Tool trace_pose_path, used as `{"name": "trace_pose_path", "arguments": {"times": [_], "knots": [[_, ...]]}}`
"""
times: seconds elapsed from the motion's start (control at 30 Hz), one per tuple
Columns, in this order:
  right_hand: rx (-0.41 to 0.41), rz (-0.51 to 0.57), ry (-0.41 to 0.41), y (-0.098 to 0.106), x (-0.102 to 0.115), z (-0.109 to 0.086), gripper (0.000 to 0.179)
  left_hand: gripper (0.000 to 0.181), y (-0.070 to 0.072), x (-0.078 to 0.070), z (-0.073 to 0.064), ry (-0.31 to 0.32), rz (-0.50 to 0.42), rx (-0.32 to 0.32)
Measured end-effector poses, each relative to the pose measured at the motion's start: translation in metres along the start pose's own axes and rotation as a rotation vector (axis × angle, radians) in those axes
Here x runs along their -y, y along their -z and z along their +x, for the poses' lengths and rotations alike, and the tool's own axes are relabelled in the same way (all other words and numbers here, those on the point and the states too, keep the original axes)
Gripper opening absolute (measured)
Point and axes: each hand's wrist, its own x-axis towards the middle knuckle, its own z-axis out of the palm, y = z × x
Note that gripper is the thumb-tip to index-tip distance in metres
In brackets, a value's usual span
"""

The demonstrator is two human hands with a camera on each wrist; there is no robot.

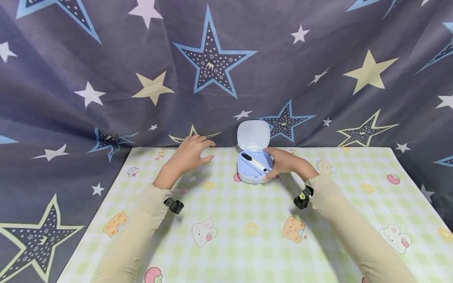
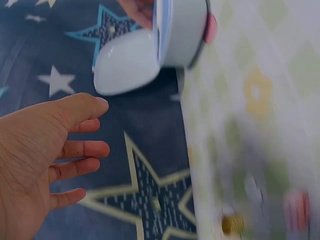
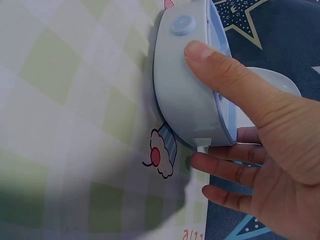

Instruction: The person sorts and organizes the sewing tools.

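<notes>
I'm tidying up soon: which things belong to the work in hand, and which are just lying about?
Likely in the work:
open box, held by the right hand
slim black-and-white tool inside it

Apparently just about:
small pinkish thing, use unclear
patterned tablecloth
star-print curtain

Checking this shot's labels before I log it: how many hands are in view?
2. The right hand holds the open light-blue case at its right side; the left hand is apart from it, to its left, holding nothing.
</notes>
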Motion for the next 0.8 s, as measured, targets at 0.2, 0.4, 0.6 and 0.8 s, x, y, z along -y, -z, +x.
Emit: {"name": "trace_pose_path", "arguments": {"times": [0.2, 0.4, 0.6, 0.8], "knots": [[0.015, -0.007, -0.031, 0.0, -0.001, 0.001, 0.109, 0.039, 0.005, 0.022, -0.025, 0.043, 0.019, 0.038], [0.021, -0.013, -0.039, 0.001, 0.001, 0.0, 0.109, 0.03, 0.0, 0.036, -0.044, -0.035, 0.036, 0.079], [0.021, -0.025, -0.029, 0.001, 0.001, 0.002, 0.108, 0.03, -0.008, 0.045, -0.06, -0.167, 0.074, 0.101], [0.024, -0.032, -0.027, 0.001, 0.003, 0.0, 0.113, 0.036, -0.015, 0.046, -0.071, -0.195, 0.145, 0.202]]}}
